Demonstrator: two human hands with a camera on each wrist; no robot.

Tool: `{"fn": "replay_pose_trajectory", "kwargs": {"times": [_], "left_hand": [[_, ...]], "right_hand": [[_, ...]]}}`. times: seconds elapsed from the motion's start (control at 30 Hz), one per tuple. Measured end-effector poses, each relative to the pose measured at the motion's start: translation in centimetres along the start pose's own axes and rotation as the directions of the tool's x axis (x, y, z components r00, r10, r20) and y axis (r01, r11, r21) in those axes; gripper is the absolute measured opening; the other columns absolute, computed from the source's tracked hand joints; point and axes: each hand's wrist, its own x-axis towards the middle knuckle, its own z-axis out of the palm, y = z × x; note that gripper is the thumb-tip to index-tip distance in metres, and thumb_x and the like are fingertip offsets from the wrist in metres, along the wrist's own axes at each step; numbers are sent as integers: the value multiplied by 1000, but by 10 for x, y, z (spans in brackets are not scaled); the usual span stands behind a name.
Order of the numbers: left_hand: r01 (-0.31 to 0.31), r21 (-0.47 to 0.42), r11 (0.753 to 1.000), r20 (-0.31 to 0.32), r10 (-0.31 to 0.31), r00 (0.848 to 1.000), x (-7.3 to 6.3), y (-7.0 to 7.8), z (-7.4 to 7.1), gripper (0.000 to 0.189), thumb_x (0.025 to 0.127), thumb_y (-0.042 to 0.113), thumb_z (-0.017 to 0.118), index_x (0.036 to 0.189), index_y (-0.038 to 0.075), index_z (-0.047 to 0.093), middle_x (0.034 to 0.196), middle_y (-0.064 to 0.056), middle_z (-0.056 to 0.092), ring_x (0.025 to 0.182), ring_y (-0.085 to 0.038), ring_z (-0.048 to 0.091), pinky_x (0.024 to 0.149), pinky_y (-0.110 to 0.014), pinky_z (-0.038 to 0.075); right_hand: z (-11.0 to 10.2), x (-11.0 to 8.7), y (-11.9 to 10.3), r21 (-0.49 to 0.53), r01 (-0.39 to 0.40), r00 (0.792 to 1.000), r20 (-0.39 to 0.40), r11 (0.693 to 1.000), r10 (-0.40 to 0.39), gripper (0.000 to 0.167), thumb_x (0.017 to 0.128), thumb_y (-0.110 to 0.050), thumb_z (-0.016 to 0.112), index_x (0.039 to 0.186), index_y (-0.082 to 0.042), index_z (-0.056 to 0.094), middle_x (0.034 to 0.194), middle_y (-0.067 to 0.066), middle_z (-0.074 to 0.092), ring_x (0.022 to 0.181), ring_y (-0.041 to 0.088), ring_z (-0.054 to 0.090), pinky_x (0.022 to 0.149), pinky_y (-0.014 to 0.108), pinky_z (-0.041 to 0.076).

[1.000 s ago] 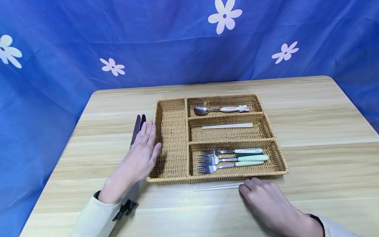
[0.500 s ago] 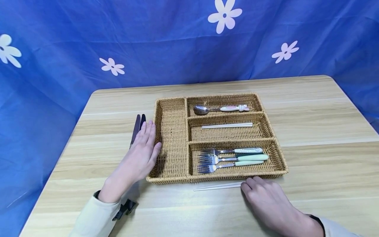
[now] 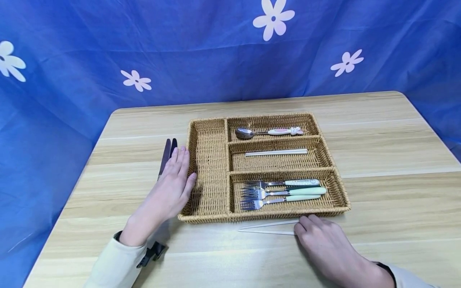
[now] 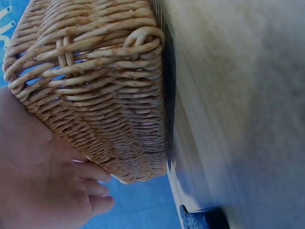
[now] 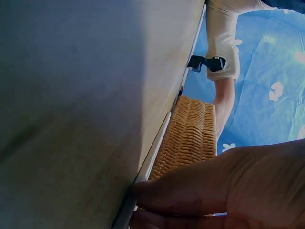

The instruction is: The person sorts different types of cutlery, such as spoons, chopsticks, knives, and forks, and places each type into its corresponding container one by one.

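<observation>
Chopsticks [image 3: 268,232] in the right hand [image 3: 328,249], visible lengths to its left.

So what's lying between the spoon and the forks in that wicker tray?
In the head view, a pair of white chopsticks lies in the middle compartment of the tray, with one woven divider toward the spoon and another toward the forks.

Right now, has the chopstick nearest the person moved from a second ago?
Yes, the nearer chopstick has swung toward the person: its end by the right hand is farther from the basket.
</observation>
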Motion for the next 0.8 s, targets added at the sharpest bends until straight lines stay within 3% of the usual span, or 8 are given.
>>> {"fn": "replay_pose_trajectory", "kwargs": {"times": [0.2,0.37,0.53,0.73,0.8], "left_hand": [[9,-2,1000,2,-9,1000,1,-1,1,64,106,27,30,149,-11,1,157,-23,-9,145,-34,-12,119,-49,0],[17,-1,1000,11,-17,1000,1,-1,1,65,106,28,30,149,-10,0,157,-22,-10,145,-33,-12,119,-49,-1],[13,-2,1000,10,-13,1000,1,-1,1,65,106,28,30,149,-11,0,157,-22,-9,145,-34,-12,119,-48,-1],[-4,13,1000,-10,4,1000,1,-1,1,68,105,31,32,149,-11,2,157,-24,-7,145,-36,-9,119,-47,0],[-5,13,1000,-9,5,1000,0,-1,1,68,105,31,32,149,-10,1,157,-23,-8,145,-35,-9,119,-47,0]], "right_hand": [[-1,-1,-2,37,20,990,139,999,-25,36,49,9,52,82,-5,55,75,2,50,68,18,48,56,33,49],[0,1,-4,23,78,971,224,997,-81,42,46,8,55,86,-3,52,80,4,49,74,21,48,64,37,50],[2,2,-5,17,161,975,154,987,-162,36,48,4,45,83,-3,47,78,4,40,72,20,39,58,33,44],[3,5,-5,-70,242,970,23,968,-241,33,66,9,18,80,-2,46,76,4,39,68,19,36,52,29,37],[1,6,-6,-92,259,965,-14,961,-262,33,74,10,16,80,-2,46,76,5,40,68,19,38,52,28,38]]}}
